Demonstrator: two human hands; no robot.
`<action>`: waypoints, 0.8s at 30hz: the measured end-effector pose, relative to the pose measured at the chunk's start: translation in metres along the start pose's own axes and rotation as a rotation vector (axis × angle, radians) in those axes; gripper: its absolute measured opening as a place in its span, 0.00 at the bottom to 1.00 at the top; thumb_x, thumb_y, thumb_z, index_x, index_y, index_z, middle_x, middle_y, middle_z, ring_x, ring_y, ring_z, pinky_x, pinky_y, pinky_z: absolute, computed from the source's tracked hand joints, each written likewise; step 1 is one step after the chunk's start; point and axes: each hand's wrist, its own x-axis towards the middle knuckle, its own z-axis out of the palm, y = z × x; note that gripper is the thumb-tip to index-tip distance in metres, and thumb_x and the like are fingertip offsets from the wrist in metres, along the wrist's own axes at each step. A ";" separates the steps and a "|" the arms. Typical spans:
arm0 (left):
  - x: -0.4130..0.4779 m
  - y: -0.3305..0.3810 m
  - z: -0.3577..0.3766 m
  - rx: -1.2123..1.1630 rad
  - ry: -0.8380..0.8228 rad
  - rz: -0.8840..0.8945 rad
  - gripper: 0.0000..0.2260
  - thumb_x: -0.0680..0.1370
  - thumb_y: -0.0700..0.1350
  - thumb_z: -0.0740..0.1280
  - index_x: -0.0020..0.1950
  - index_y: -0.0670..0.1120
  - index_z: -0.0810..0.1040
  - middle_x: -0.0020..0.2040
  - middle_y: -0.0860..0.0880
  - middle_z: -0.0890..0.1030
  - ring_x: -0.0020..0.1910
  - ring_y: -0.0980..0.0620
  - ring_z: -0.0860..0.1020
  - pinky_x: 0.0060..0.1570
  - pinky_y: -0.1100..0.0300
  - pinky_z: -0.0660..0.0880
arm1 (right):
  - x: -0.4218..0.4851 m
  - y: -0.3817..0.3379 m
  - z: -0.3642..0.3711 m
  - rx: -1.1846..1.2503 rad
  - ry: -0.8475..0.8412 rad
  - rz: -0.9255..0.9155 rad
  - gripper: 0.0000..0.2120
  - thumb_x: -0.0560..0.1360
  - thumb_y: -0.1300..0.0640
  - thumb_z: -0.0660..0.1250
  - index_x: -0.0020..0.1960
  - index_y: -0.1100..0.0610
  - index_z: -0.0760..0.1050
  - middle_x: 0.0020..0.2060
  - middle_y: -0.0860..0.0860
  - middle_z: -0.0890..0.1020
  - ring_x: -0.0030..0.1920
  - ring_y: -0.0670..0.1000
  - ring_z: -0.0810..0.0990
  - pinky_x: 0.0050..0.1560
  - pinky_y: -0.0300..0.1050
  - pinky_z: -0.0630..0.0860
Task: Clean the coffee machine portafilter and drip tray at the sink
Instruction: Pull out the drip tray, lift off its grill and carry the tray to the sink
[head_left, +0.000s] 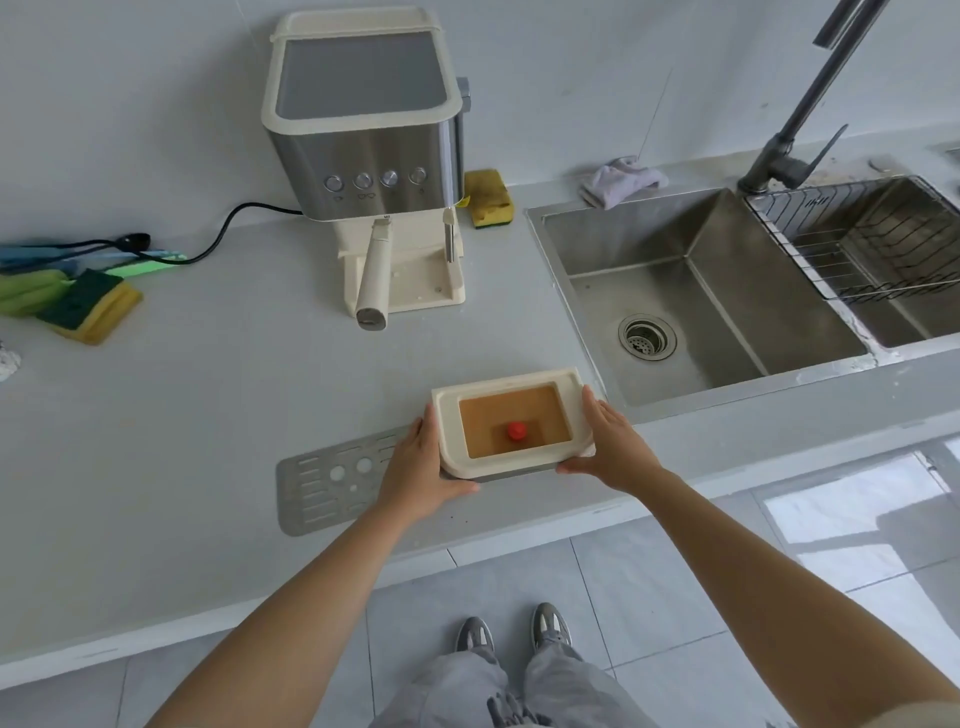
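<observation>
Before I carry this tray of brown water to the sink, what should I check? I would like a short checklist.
1. Left hand and right hand grip the drip tray sides: ok.
2. Drip tray level, brown liquid below the rim: ok.
3. Metal grate off the tray, lying on the counter: ok.
4. Near sink basin free of objects: ok.
5. Drain passes water: cannot tell.

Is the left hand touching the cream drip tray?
Touching. The head view shows the left hand against the left side of the drip tray, thumb along its front edge.
</observation>
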 end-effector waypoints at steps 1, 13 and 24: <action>0.002 0.000 0.000 -0.022 0.007 0.019 0.52 0.62 0.49 0.79 0.76 0.46 0.49 0.70 0.47 0.66 0.66 0.46 0.69 0.62 0.55 0.70 | -0.001 0.001 -0.001 0.010 0.003 0.009 0.53 0.67 0.48 0.73 0.75 0.59 0.39 0.73 0.53 0.58 0.73 0.54 0.56 0.70 0.47 0.56; 0.045 0.042 -0.011 -0.124 -0.014 0.190 0.49 0.64 0.48 0.78 0.76 0.48 0.49 0.70 0.49 0.65 0.68 0.52 0.66 0.59 0.63 0.65 | -0.002 0.028 -0.039 0.109 0.142 0.075 0.54 0.65 0.47 0.74 0.76 0.55 0.40 0.72 0.52 0.61 0.70 0.54 0.63 0.66 0.50 0.65; 0.125 0.121 0.012 -0.082 0.004 0.170 0.50 0.65 0.51 0.76 0.76 0.48 0.47 0.71 0.50 0.64 0.69 0.51 0.65 0.62 0.58 0.68 | 0.056 0.099 -0.118 0.148 0.201 0.032 0.53 0.63 0.47 0.76 0.75 0.53 0.45 0.70 0.50 0.66 0.67 0.54 0.68 0.63 0.48 0.68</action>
